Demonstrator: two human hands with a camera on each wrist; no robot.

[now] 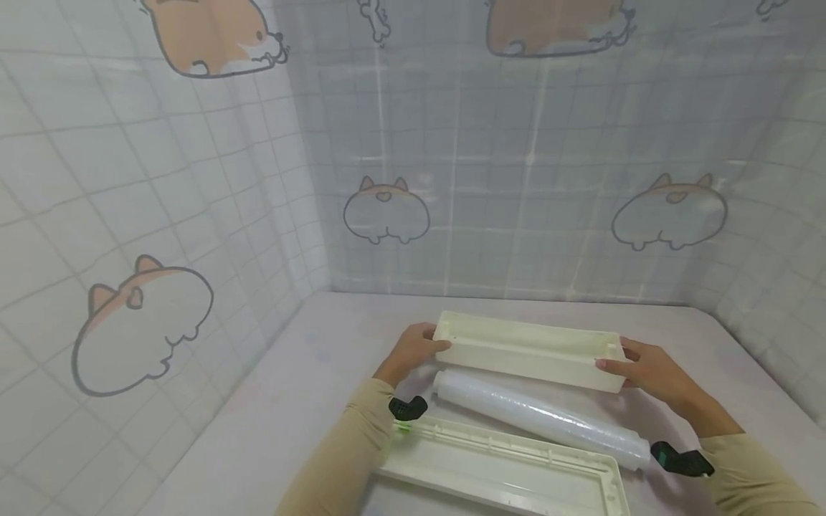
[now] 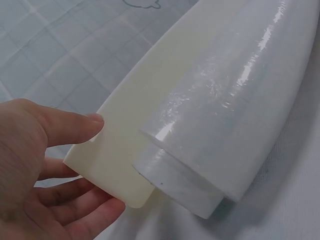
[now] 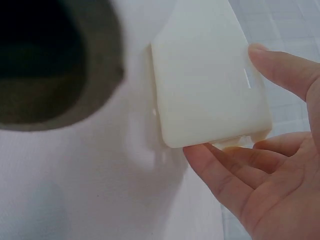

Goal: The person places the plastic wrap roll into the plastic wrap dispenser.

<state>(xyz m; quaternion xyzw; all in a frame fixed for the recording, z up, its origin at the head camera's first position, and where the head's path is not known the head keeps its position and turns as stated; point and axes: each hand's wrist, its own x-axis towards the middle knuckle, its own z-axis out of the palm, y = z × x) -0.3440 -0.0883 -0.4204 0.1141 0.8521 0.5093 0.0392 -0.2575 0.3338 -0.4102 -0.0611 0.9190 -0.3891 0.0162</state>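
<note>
Between both hands is a long cream plastic box [image 1: 523,355], its hollow side facing up. My left hand [image 1: 413,351] grips its left end, the thumb [image 2: 85,127] over the near wall and the other fingers around the end. At the right end my right hand [image 1: 654,369] holds it the same way, thumb on the near wall, fingers [image 3: 220,175] under the end. Just in front lies a roll of clear plastic film [image 1: 535,408] on a white core [image 2: 175,180]. Nearest me is a matching cream lid-like tray [image 1: 503,469], flat, with a ridged rim.
All of this is on a white tabletop [image 1: 290,380]. A curtain with grid lines and cartoon dogs [image 1: 413,143] encloses the table at the back and sides. Dark wrist devices [image 1: 680,459] sit beside the sleeves, near the roll's ends.
</note>
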